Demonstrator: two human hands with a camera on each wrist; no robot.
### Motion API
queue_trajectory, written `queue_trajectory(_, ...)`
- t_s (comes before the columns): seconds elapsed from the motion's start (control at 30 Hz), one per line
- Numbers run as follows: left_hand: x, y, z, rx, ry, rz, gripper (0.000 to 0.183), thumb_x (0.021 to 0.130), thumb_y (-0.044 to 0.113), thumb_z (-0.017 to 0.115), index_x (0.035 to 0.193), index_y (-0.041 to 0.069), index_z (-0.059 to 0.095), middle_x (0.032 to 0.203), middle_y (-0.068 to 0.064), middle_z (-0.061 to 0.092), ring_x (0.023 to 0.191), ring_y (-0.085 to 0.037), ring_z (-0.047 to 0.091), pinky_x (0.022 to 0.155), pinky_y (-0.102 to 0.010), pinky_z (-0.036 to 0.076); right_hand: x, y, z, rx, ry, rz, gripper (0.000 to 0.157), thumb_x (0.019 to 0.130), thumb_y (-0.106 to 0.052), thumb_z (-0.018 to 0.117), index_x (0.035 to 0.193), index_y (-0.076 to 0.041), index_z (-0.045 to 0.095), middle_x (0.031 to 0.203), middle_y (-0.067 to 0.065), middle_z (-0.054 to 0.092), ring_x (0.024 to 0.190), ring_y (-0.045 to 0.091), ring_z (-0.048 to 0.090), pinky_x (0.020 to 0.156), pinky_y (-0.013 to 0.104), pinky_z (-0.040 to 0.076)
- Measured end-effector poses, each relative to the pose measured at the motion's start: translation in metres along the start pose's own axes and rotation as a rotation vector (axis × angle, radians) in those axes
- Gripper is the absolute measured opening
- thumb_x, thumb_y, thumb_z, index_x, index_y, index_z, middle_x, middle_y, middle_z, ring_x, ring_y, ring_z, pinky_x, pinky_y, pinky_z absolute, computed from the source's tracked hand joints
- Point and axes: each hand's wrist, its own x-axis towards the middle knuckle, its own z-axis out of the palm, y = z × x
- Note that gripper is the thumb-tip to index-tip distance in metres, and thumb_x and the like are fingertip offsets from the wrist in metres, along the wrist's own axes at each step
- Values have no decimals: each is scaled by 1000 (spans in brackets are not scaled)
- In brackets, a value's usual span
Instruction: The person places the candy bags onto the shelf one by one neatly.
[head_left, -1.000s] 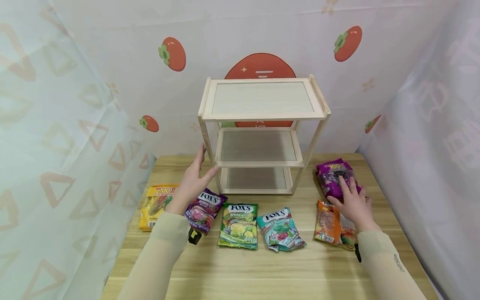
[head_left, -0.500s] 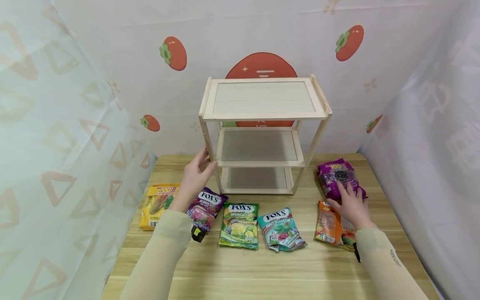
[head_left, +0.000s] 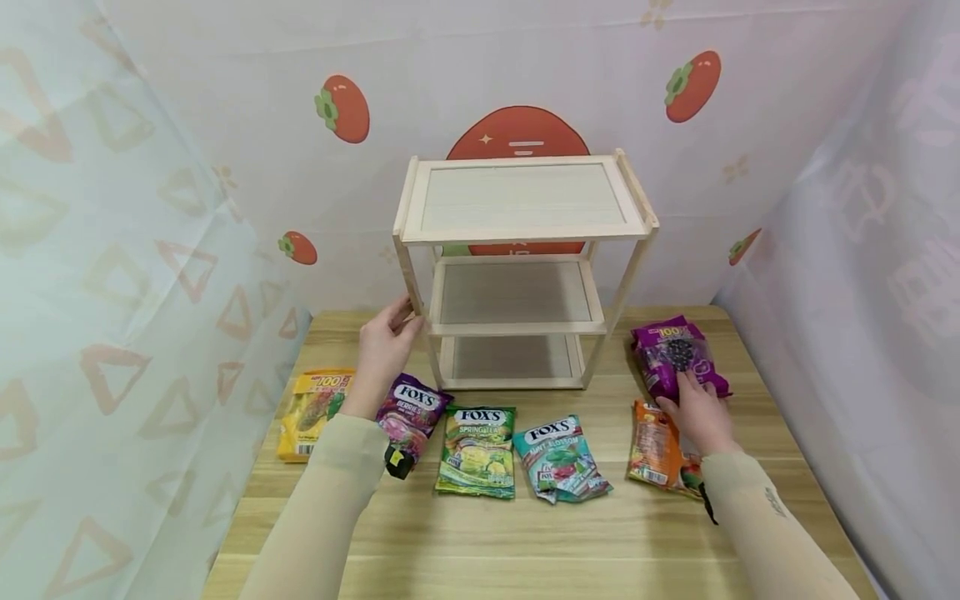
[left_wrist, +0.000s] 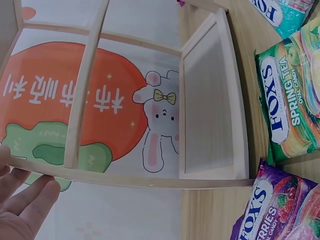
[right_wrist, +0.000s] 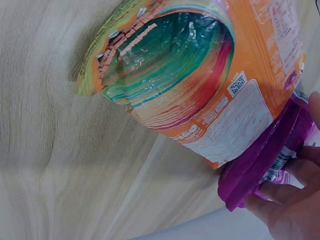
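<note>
A pale wooden three-tier shelf (head_left: 517,325) stands at the back of the table. My left hand (head_left: 386,350) holds its front left post, thumb in front and fingers behind. In the left wrist view the fingers (left_wrist: 32,205) lie against that post at the lower left. At the right, a purple candy bag (head_left: 667,358) with dark berries printed on it lies behind an orange candy bag (head_left: 652,446). My right hand (head_left: 701,412) grips the purple bag's near end. The right wrist view shows the fingers (right_wrist: 280,192) curled at the purple bag's edge, partly out of frame.
In front of the shelf lie a purple Fox's bag (head_left: 411,417), a green one (head_left: 477,454) and a teal one (head_left: 562,458). A yellow candy bag (head_left: 307,421) is at the left, partly behind my forearm. Printed cloth walls (head_left: 150,292) enclose the table.
My left hand has moved onto the shelf's left post, its fingers closing there. My right hand's spread fingers have drawn together on the purple candy bag. Shelf and bags look unmoved.
</note>
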Motion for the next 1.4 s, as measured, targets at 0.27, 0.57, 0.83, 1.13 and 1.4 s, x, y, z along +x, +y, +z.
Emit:
queue_trajectory(0.27,-2,2,-4,33,-7,-7,41,103,13,64,141,1,59,134,-20,65,119,-31,67,99,-39,57,3,-7,2,-44,91,31,63,102,-41,63,132,13,51,114,41,63,116,65,50,104,84,26)
queue_trajectory(0.57,-2,2,-3,-19,7,-37,36,102,14,64,136,1,63,129,-19,69,114,-29,70,92,-31,60,12,-10,5,-83,91,76,45,100,-29,67,113,14,62,100,36,69,94,57,65,95,76,44)
queue_trajectory(0.83,0,-2,-2,-22,11,-25,36,103,14,64,137,1,63,129,-20,68,113,-30,70,90,-28,60,14,-15,1,-42,8,115,31,102,-19,60,103,11,69,94,33,69,81,50,67,66,64,57)
queue_trajectory(1.13,3,-5,-2,-3,45,-8,34,102,12,65,133,-1,66,122,-21,71,106,-32,73,86,-31,62,11,-12,3,-35,35,95,28,103,-11,52,97,9,71,92,32,70,78,46,68,62,63,59)
queue_trajectory(1.4,3,-6,0,-21,32,-21,35,102,11,64,135,-2,64,124,-23,70,107,-34,72,89,-41,61,6,-10,-5,14,84,78,28,100,-9,47,96,7,70,95,34,69,75,51,67,55,62,55)
